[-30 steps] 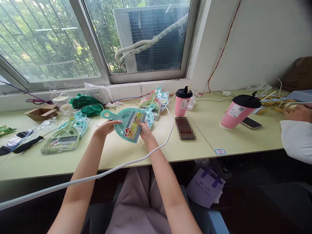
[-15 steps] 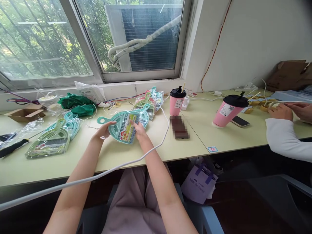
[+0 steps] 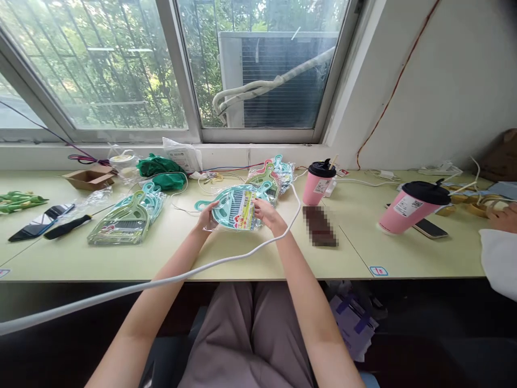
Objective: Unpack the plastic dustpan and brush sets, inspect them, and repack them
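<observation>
Between my two hands is a teal dustpan and brush set (image 3: pixel 226 207) in clear plastic film, with a yellow printed card over the bristles. My left hand (image 3: pixel 207 217) is closed on its left edge, under the handle side. The right hand (image 3: pixel 266 213) pinches the right edge beside the card. The set is tilted above the table, card side toward me. Just behind it lie more wrapped sets in green (image 3: pixel 267 175), pink and teal, partly hidden. To the left, a wrapped green dustpan set (image 3: pixel 121 226) lies in front of teal ones (image 3: pixel 155 200).
A white cable (image 3: pixel 226 254) crosses in front of my forearms. Pink cups (image 3: pixel 314 187) (image 3: pixel 407 210) and phones (image 3: pixel 432 229) stand or lie to the right, near another person's sleeve (image 3: pixel 498 258). On the left are a screwdriver (image 3: pixel 67 227), an open carton (image 3: pixel 91 178) and a green bag (image 3: pixel 161 170).
My view swings left, then back right. Both hands keep hold of the teal set, which is now slightly farther from me. Loose film shows by my left hand.
</observation>
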{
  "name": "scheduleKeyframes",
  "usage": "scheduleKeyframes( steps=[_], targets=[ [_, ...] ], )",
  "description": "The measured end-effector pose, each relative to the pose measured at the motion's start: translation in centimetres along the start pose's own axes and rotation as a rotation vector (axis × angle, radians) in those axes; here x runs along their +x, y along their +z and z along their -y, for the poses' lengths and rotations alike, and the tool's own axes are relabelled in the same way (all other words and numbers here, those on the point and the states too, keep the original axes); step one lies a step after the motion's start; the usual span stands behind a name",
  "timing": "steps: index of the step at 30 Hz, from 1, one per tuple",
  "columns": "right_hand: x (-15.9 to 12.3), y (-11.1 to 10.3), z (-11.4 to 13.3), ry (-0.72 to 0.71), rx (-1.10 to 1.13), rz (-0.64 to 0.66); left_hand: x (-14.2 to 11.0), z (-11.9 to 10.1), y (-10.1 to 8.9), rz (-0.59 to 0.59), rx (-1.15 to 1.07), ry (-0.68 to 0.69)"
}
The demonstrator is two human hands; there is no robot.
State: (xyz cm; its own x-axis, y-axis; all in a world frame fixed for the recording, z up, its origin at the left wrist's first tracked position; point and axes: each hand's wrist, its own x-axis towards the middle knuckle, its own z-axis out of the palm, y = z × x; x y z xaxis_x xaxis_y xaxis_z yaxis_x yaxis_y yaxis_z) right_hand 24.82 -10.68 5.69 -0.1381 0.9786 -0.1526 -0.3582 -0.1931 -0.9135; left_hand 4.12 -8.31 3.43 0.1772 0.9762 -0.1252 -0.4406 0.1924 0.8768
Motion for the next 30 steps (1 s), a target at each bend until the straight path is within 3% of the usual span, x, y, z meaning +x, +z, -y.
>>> scheduleKeyframes(
  steps=[3,10,25,30],
  targets=[
    [-0.5,-0.7,1.0,0.021,-0.111,0.101,0.1,0.2,-0.4,-0.078,-0.11,0.015],
    [-0.4,-1.6,1.1,0.058,-0.053,-0.132,-0.7,0.2,-0.5,0.088,-0.081,-0.096],
    [-1.0,-0.3,2.0,0.011,-0.162,-0.08,-1.4,-0.3,-0.6,0.088,-0.037,-0.081],
    [-0.8,-0.3,1.8,-0.001,-0.262,-0.188,-1.1,0.1,-0.8,0.138,-0.013,-0.12]
  ],
)
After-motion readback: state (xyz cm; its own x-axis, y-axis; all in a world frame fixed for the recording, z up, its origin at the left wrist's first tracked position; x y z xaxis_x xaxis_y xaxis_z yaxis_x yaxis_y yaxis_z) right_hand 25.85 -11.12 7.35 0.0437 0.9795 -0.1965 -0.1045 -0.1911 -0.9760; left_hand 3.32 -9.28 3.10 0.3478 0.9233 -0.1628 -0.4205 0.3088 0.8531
